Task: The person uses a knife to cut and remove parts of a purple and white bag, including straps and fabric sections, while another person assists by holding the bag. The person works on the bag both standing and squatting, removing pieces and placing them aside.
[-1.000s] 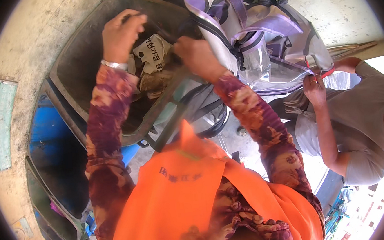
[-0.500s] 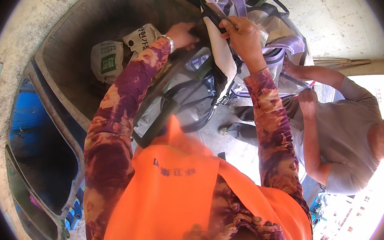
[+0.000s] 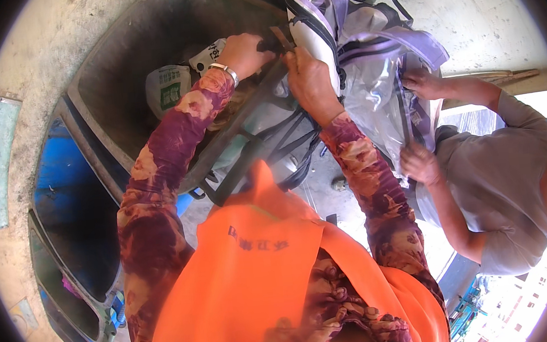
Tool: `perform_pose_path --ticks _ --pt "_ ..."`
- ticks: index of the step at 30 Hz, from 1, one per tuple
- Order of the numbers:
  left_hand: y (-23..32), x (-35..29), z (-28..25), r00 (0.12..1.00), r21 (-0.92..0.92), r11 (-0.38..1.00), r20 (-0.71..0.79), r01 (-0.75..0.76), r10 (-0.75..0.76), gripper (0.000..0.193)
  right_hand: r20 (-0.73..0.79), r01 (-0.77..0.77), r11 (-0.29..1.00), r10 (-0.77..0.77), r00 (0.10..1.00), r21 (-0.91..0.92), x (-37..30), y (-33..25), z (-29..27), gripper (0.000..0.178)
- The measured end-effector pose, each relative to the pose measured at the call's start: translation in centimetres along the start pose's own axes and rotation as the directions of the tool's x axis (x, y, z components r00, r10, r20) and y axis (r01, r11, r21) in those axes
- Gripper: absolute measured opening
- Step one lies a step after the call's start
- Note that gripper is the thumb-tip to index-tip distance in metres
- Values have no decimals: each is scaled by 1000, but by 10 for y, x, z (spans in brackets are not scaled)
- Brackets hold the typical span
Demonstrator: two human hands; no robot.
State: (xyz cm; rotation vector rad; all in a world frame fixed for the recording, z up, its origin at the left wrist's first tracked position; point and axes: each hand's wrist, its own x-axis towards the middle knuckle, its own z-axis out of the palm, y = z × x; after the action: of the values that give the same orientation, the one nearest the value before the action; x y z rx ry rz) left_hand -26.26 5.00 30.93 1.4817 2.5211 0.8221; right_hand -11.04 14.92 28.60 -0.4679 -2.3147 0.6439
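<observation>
Left hand: held at twelve o'clock, seen from the middle of the view, over the open bin, the left hand (image 3: 245,54) is turned knuckles up with its fingers bent; whether anything is grasped cannot be told.
Right hand: at one o'clock, the right hand (image 3: 311,81) is curled, its fingertips met by the lower end of the strip; whether the strip, the bag's edge or both are gripped cannot be told.
Strip: a narrow brown strip (image 3: 281,38) is seen at twelve o'clock, tilted, between the two hands.
Bag: between one and two o'clock, a pale bag (image 3: 369,83) with purple trim and a glossy, see-through part is placed just beside the right hand.
Bin: at eleven o'clock, a dark open bin (image 3: 115,74) is reached over by the left arm.
Bin contents: a white packet (image 3: 169,89) with a green square is seen between ten and eleven o'clock, and a white printed package (image 3: 205,57) at eleven, partly covered by the left wrist.
Co-worker: at three o'clock, a person in a grey shirt (image 3: 492,173) is seen, both hands (image 3: 422,164) brought to the bag's far side.
Left side: at nine o'clock, a blue container (image 3: 67,165) is seen.
Clothing: an orange vest (image 3: 237,283) is worn over floral sleeves (image 3: 174,137).
</observation>
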Motion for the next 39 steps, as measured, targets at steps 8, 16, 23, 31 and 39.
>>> perform_pose_path --ticks 8,16,23,31,39 --pt "-1 -3 5 998 209 977 54 -33 22 36 218 -41 988 74 973 -152 -4 15 33 16" --pt "8 -3 -11 998 140 990 -55 -33 41 36 332 80 994 -54 942 -67 8 27 57 23" --pt "7 1 -59 950 257 958 -309 128 -44 31 428 448 892 -424 798 49 10 -1 53 22" --pt "-56 -45 -167 880 -172 934 -317 313 -354 25 492 -91 947 -76 867 307 -41 -60 42 24" --pt "-34 -118 -156 925 -107 922 -47 372 -378 25 70 -251 616 303 951 747 -14 -70 -30 26"
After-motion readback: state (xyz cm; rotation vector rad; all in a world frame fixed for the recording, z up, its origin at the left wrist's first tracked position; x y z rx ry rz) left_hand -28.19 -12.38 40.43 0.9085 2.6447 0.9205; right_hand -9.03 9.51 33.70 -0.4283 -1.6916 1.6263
